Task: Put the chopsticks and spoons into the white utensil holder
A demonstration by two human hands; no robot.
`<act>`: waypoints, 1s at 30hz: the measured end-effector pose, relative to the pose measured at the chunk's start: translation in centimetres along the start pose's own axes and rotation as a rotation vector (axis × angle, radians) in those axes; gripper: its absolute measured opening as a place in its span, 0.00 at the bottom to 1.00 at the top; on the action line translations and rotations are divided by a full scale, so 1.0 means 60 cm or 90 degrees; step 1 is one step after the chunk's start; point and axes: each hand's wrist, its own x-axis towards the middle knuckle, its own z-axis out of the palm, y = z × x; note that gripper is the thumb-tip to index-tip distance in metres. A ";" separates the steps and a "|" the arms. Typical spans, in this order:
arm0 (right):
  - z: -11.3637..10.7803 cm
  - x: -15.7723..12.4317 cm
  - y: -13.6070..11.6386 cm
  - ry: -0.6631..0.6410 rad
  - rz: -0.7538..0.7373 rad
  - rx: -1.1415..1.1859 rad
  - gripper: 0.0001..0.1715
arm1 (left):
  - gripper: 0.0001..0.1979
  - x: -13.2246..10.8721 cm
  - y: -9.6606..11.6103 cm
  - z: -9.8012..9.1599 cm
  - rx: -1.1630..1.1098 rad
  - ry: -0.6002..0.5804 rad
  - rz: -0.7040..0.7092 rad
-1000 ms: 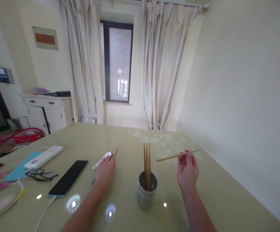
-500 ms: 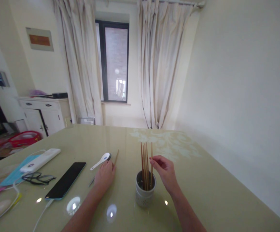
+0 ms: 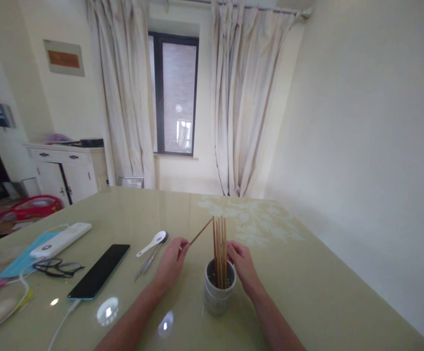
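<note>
A grey patterned cup (image 3: 219,298) stands upright on the greenish table, with several wooden chopsticks (image 3: 220,248) rising from it. My left hand (image 3: 173,258), left of the cup, pinches a single chopstick (image 3: 201,231) that slants up to the right, its tip near the tops of the others. My right hand (image 3: 241,261) is at the right side of the bundle, fingers closed on a chopstick in the cup; its fingertips are partly hidden behind the sticks. A white spoon (image 3: 152,243) and metal cutlery (image 3: 148,263) lie left of my left hand.
On the left of the table (image 3: 329,297) lie a black phone (image 3: 100,270) with a white cable, folded glasses (image 3: 58,267), a blue mask (image 3: 25,257) and a white power bank (image 3: 61,240). Curtains, a window and a white cabinet are beyond.
My left hand has moved right and lifted a chopstick off the table. My right hand has shifted slightly left and lower, bringing its chopstick in against the others.
</note>
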 end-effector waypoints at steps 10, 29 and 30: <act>0.018 -0.002 0.014 -0.002 0.059 0.134 0.28 | 0.14 -0.017 0.039 0.029 -0.145 -0.067 0.123; -0.035 -0.010 -0.073 0.136 -0.157 0.094 0.22 | 0.19 0.015 -0.104 -0.077 0.470 0.003 -0.241; -0.031 -0.013 -0.073 0.119 -0.149 0.064 0.22 | 0.18 0.016 -0.108 -0.076 0.465 0.005 -0.243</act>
